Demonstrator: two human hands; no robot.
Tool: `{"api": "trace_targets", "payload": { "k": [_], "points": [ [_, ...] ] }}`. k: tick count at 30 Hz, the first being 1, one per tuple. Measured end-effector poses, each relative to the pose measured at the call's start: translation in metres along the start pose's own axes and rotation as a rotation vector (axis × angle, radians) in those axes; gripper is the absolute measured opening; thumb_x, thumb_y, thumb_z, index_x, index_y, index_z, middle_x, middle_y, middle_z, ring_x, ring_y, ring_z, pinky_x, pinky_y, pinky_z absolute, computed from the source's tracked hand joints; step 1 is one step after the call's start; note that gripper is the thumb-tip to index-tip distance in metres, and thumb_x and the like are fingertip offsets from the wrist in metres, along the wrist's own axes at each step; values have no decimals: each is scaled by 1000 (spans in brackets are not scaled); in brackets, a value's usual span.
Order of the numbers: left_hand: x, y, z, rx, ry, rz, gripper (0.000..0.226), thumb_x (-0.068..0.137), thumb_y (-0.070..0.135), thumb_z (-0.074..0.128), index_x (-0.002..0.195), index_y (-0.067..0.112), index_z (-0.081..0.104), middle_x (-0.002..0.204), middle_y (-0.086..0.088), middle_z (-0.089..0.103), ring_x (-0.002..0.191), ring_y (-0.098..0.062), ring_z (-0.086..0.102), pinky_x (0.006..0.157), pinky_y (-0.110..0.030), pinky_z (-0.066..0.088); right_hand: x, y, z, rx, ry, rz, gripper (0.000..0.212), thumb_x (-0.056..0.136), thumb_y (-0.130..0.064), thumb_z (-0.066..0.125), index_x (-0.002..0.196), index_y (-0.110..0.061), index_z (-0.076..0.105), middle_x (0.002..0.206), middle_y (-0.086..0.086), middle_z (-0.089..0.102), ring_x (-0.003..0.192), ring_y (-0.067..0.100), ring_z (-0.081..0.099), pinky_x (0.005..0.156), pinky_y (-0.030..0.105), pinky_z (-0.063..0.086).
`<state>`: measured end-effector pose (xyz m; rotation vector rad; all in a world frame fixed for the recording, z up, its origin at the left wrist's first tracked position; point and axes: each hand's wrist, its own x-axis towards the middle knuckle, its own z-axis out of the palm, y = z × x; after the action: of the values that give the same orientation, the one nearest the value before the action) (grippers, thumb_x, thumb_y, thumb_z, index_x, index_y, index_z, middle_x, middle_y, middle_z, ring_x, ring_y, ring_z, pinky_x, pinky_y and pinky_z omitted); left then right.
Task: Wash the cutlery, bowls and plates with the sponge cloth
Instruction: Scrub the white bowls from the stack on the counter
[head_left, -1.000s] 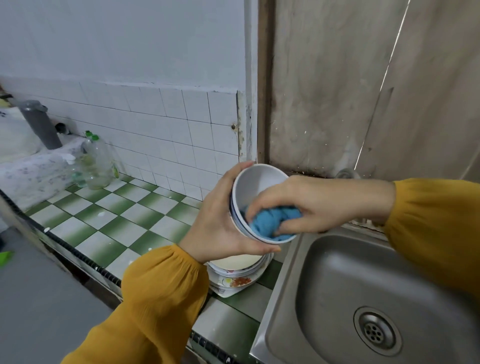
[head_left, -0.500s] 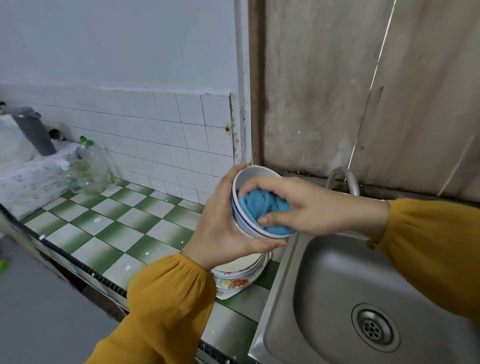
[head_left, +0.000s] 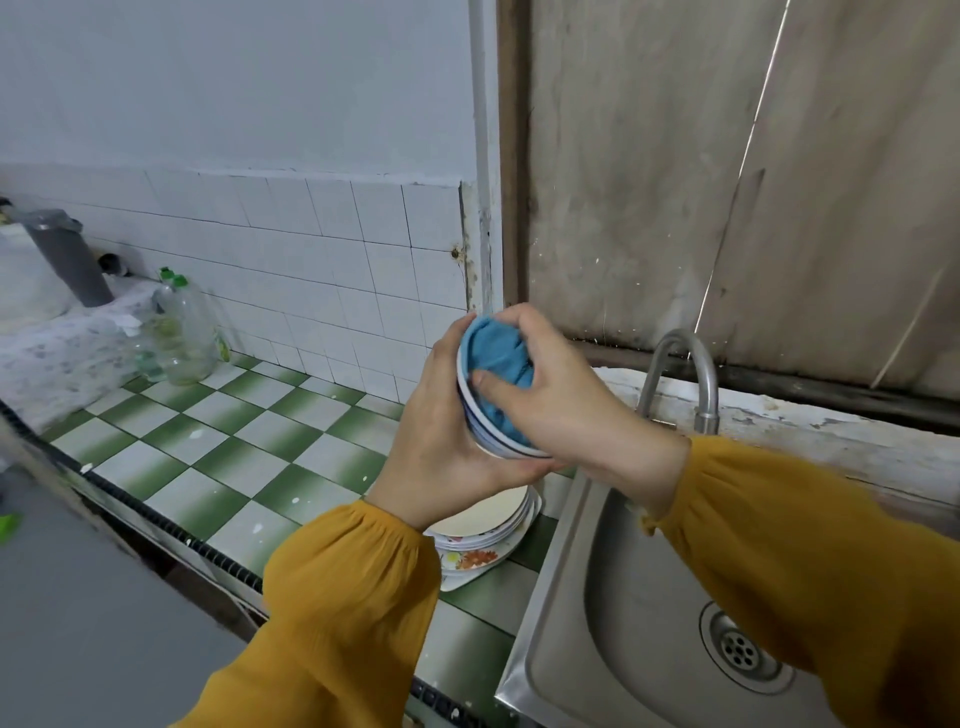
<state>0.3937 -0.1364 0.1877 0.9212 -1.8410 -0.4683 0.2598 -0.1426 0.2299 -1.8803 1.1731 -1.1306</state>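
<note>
Bowl (head_left: 480, 423): gripped on edge by the left hand (head_left: 441, 441), fingers curled underneath.
Sponge cloth (head_left: 496, 358): pressed inside by the right hand (head_left: 561, 395), fingers curled on it.
Plates (head_left: 483, 535): stacked below, left of the sink (head_left: 613, 597).

Single head-worn wide-angle view. Looked forward and down from just above the sink (head_left: 639, 623), close range, centred slightly left of it; took in tiled counter (head_left: 234, 457) further left.

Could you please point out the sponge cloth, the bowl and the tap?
sponge cloth (head_left: 496, 353): head view, blue folds inside the bowl
bowl (head_left: 493, 446): head view, lower outer wall
tap (head_left: 675, 336): head view, curved spout top
</note>
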Motion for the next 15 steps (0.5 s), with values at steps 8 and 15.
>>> {"api": "trace_targets", "payload": {
  "k": [8, 15],
  "points": [
    [0, 3, -9, 39, -32, -1, 117, 49, 50, 87, 144, 21, 25, 138, -2, 46, 127, -9, 50, 105, -22, 42, 1, -4, 3, -140, 30, -84, 32, 89, -14, 65, 117, -21, 52, 105, -2, 61, 97, 15, 59, 83, 30, 49],
    [-10, -5, -17, -5, 16, -24, 112, 49, 44, 89, 141, 27, 28, 132, 4, 51, 122, -11, 54, 98, -29, 49, 13, 4, -31, -659, -455, -408, 45, 77, 2, 65, 115, -22, 66, 109, -2, 59, 102, 16, 54, 89, 37, 47]
  ]
}}
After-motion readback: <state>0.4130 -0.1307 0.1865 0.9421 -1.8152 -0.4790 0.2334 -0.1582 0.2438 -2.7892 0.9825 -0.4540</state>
